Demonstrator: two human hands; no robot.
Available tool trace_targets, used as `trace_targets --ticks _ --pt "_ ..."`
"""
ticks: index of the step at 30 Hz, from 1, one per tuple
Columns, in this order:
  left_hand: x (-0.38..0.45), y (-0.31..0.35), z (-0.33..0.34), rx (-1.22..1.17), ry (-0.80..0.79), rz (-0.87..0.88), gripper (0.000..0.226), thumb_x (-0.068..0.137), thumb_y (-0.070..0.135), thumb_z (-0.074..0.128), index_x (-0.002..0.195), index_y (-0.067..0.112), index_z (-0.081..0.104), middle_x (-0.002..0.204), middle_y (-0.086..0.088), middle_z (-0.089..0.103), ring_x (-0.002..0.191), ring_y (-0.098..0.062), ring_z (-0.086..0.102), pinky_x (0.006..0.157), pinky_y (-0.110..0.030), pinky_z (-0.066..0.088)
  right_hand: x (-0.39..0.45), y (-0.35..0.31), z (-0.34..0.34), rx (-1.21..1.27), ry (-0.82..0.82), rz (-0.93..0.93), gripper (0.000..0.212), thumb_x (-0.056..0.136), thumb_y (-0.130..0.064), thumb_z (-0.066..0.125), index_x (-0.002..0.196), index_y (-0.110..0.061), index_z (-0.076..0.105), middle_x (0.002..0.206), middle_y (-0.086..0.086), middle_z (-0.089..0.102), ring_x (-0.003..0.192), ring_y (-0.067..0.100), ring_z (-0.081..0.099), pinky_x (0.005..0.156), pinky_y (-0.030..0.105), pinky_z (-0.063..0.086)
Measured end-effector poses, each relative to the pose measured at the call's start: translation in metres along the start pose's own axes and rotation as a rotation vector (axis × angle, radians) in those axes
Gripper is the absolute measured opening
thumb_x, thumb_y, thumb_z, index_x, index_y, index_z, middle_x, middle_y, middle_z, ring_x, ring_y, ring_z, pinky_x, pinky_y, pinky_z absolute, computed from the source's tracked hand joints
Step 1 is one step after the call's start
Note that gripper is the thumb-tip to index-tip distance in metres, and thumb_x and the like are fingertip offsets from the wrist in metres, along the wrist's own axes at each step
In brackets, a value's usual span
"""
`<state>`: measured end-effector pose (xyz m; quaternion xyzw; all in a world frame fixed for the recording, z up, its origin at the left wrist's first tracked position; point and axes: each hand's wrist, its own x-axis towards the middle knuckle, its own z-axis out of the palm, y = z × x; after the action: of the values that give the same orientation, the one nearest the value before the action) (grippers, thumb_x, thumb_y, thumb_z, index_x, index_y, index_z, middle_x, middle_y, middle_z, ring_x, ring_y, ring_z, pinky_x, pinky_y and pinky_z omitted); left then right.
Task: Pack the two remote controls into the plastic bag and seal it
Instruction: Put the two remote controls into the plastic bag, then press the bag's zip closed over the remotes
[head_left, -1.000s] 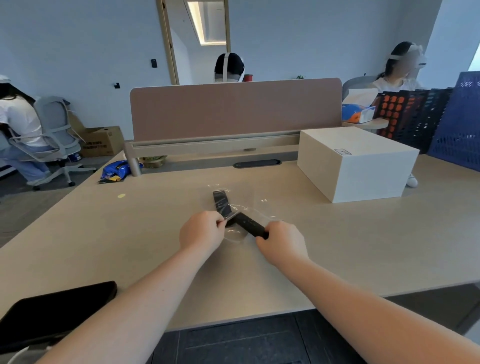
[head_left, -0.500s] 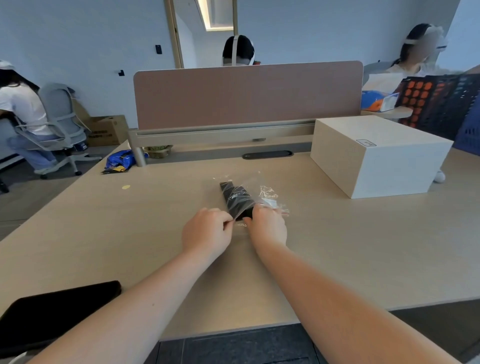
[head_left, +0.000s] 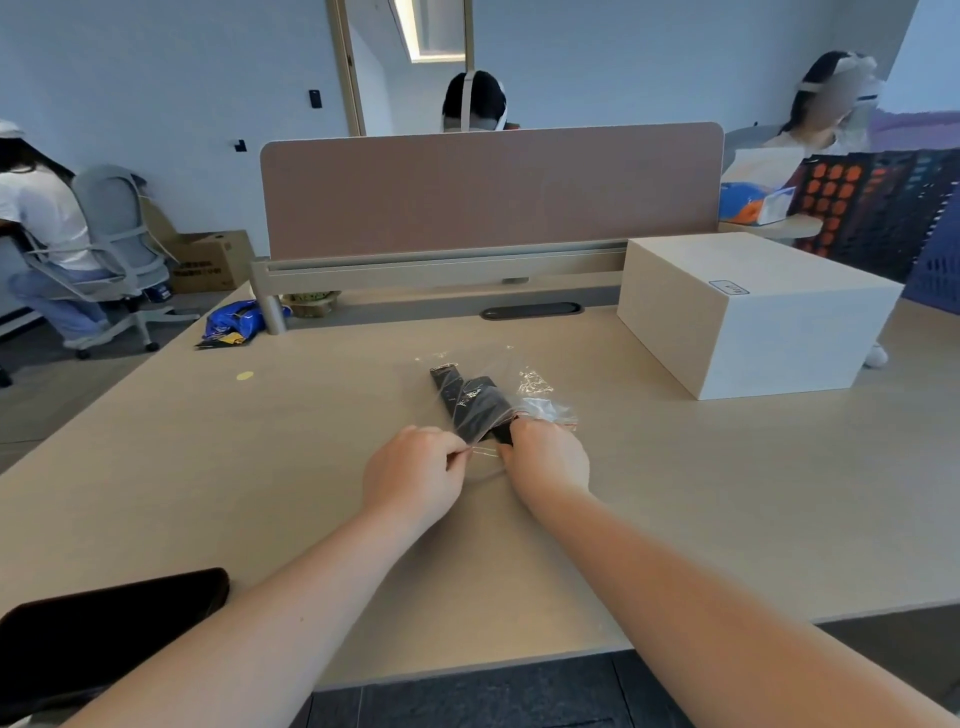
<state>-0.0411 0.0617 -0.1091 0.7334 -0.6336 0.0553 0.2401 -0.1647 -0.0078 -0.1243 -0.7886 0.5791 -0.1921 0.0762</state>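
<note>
A clear plastic bag (head_left: 530, 387) lies on the desk in front of me. Two black remote controls lie side by side inside it: one (head_left: 445, 382) on the left, reaching farther away, the other (head_left: 485, 408) to its right with its near end sticking out at the bag's mouth. My left hand (head_left: 415, 470) pinches the near left edge of the bag's opening. My right hand (head_left: 550, 457) grips the near end of the right remote at the mouth.
A large white box (head_left: 748, 317) stands at the right rear of the desk (head_left: 208, 467). A black flat object (head_left: 104, 629) lies at the near left edge. A blue snack packet (head_left: 231, 325) sits far left by the pink divider (head_left: 488, 192). People sit beyond.
The second remote, held outside the bag a second ago, has gone into the bag beside the first. My right hand moved left and forward with it, closer to my left hand.
</note>
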Motion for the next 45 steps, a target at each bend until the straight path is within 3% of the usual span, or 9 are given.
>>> trace_targets --ticks 11,16,19,25,30,35,37,40,45 --pt "0.002 -0.009 0.0 0.067 -0.005 0.033 0.026 0.091 0.042 0.049 0.09 0.028 0.072 0.088 0.007 0.069 0.093 -0.02 0.057 0.061 -0.028 0.042 -0.002 0.006 -0.008 -0.128 -0.109 -0.039 0.03 0.091 -0.006 0.042 0.112 -0.014 0.062 0.118 0.012 0.061 0.115 0.029 0.052 0.077 0.034 0.047" --pt "-0.001 -0.015 -0.004 0.108 -0.171 0.154 0.04 0.081 0.058 0.058 0.111 0.032 0.063 0.108 0.014 0.063 0.107 -0.014 0.05 0.074 -0.031 0.048 -0.003 0.026 -0.02 -0.174 -0.131 -0.152 0.029 0.087 -0.007 0.043 0.109 -0.017 0.059 0.113 0.011 0.062 0.11 0.027 0.053 0.071 0.031 0.041" --pt "-0.003 -0.024 -0.001 0.157 -0.192 0.217 0.028 0.088 0.041 0.055 0.112 0.029 0.062 0.112 0.011 0.062 0.111 -0.016 0.051 0.079 -0.033 0.05 -0.004 0.044 -0.029 -0.274 -0.075 -0.277 0.028 0.084 -0.006 0.045 0.104 -0.019 0.06 0.106 0.003 0.068 0.111 0.025 0.049 0.068 0.029 0.034" --pt "-0.005 -0.044 0.012 0.352 -0.033 0.382 0.037 0.079 0.031 0.035 0.067 0.023 0.068 0.065 0.01 0.066 0.067 -0.018 0.066 0.037 -0.027 0.05 0.001 0.075 -0.041 -0.38 0.042 -0.346 0.025 0.087 -0.012 0.049 0.108 -0.019 0.061 0.107 -0.001 0.062 0.113 0.024 0.045 0.078 0.026 0.034" --pt "-0.009 -0.049 0.009 0.31 0.075 0.37 0.036 0.082 0.035 0.038 0.067 0.022 0.068 0.063 0.009 0.066 0.059 -0.019 0.065 0.035 -0.026 0.049 0.001 0.083 -0.034 -0.269 0.057 -0.415 0.047 0.085 -0.025 0.062 0.131 -0.029 0.051 0.133 -0.002 0.051 0.13 0.024 0.039 0.101 0.036 0.038" --pt "-0.009 -0.047 0.009 0.244 0.153 0.357 0.033 0.083 0.034 0.042 0.069 0.021 0.07 0.064 0.006 0.068 0.054 -0.021 0.065 0.034 -0.025 0.046 0.005 0.054 -0.015 -0.275 0.186 -0.692 0.056 0.052 -0.039 0.089 0.104 -0.027 0.073 0.09 -0.01 0.076 0.091 0.017 0.071 0.074 0.031 0.056" --pt "-0.009 -0.047 0.01 0.25 0.164 0.351 0.034 0.083 0.033 0.042 0.067 0.02 0.069 0.061 0.004 0.066 0.052 -0.023 0.064 0.033 -0.025 0.044 0.006 0.039 -0.008 -0.227 0.184 -0.736 0.053 0.053 -0.039 0.088 0.102 -0.025 0.074 0.079 -0.01 0.075 0.081 0.016 0.071 0.072 0.028 0.056" --pt "-0.007 -0.047 0.01 0.269 0.196 0.34 0.034 0.081 0.033 0.042 0.064 0.02 0.07 0.06 0.005 0.065 0.05 -0.024 0.062 0.033 -0.023 0.04 0.007 0.02 -0.001 -0.207 0.188 -0.845 0.016 0.058 -0.029 0.086 0.067 -0.024 0.073 0.058 -0.008 0.067 0.066 0.019 0.068 0.063 0.023 0.052" --pt "-0.003 -0.049 0.011 0.244 0.188 0.346 0.035 0.082 0.036 0.041 0.066 0.021 0.068 0.062 0.007 0.066 0.056 -0.019 0.063 0.037 -0.021 0.043 0.01 0.014 0.002 -0.21 0.145 -0.808 0.018 0.062 -0.018 0.08 0.051 -0.023 0.066 0.05 -0.009 0.062 0.059 0.019 0.063 0.053 0.022 0.048"
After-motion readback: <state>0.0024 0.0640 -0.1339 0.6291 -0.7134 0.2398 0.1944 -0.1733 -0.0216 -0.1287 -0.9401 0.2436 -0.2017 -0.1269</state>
